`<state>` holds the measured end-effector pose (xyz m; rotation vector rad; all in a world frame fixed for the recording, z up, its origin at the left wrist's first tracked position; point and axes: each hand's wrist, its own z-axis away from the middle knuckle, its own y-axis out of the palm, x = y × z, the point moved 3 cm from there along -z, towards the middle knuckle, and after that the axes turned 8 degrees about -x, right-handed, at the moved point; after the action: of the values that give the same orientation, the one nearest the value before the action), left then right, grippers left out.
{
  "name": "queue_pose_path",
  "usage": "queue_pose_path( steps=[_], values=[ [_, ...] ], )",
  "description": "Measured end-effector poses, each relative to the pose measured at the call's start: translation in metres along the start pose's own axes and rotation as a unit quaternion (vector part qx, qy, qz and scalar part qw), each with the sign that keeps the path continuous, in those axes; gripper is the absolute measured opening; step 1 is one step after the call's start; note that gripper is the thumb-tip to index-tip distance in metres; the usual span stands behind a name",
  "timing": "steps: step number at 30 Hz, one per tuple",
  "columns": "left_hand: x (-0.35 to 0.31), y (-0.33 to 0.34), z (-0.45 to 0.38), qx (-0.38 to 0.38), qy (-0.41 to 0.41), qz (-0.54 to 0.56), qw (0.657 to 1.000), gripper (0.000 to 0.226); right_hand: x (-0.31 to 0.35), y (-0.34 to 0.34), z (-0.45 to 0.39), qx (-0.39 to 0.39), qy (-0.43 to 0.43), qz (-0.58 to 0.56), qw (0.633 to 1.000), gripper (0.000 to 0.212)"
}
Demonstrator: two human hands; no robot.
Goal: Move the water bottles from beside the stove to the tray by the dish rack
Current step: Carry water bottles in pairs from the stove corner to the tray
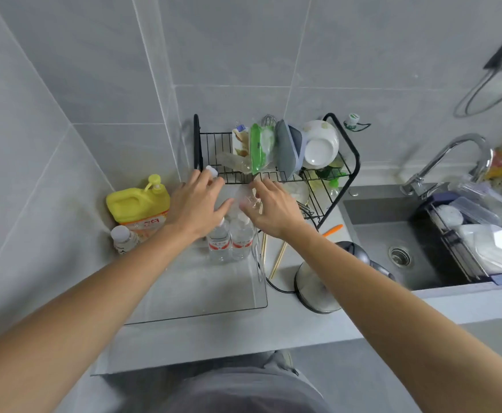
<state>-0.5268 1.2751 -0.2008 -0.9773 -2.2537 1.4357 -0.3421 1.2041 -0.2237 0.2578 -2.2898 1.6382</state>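
A clear plastic tray (202,290) lies on the counter in front of the black dish rack (342,138). Two water bottles with red labels (219,244) (242,240) stand upright side by side at the tray's far end. My left hand (194,202) grips another water bottle over the tray's far edge; only its white cap (211,171) shows past my fingers. My right hand (275,208) holds a clear water bottle (245,199) just right of the left hand, above the standing pair. Whether these two bottles touch the tray is hidden.
A yellow detergent jug (138,204) and one more small bottle (123,238) stand left of the tray against the wall. Chopsticks (278,259), a steel kettle (318,287) and its cord lie right of the tray. The sink (392,234) and faucet (452,156) are further right.
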Motion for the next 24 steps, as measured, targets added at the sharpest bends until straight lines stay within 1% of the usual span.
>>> queue_pose_path(
  steps=[1,2,4,5,7,8,13,16,19,24],
  values=[
    [-0.007,-0.006,-0.005,-0.01,0.028,0.006,1.0,0.046,0.0,-0.012,0.005,-0.031,0.01,-0.002,0.999,0.047],
    [-0.01,-0.012,-0.006,-0.017,0.039,0.01,0.999,0.046,0.002,-0.017,0.005,-0.058,0.006,-0.007,0.998,0.045],
    [-0.036,-0.027,-0.016,-0.031,0.087,0.034,0.995,0.045,-0.002,-0.046,0.025,-0.12,0.032,0.001,0.992,0.041],
    [-0.039,-0.031,-0.019,-0.041,0.091,0.036,0.994,0.045,0.0,-0.051,0.026,-0.135,0.031,0.004,0.99,0.041],
    [-0.075,-0.042,-0.026,-0.061,0.126,0.06,0.988,0.047,-0.011,-0.081,0.053,-0.166,0.065,0.042,0.983,0.045],
    [-0.084,-0.044,-0.029,-0.058,0.129,0.064,0.988,0.05,-0.014,-0.088,0.059,-0.172,0.073,0.053,0.981,0.048],
    [-0.174,-0.049,-0.027,-0.032,0.183,0.075,0.98,0.07,-0.054,-0.144,0.125,-0.201,0.137,0.096,0.965,0.066],
    [-0.238,-0.05,-0.015,-0.025,0.212,0.092,0.973,0.073,-0.085,-0.179,0.179,-0.208,0.186,0.109,0.954,0.07],
    [-0.307,-0.047,0.001,-0.008,0.236,0.109,0.966,0.075,-0.118,-0.213,0.245,-0.215,0.221,0.127,0.943,0.073],
    [-0.453,-0.042,0.044,0.042,0.284,0.143,0.947,0.076,-0.181,-0.281,0.381,-0.223,0.31,0.16,0.91,0.079]
  ],
)
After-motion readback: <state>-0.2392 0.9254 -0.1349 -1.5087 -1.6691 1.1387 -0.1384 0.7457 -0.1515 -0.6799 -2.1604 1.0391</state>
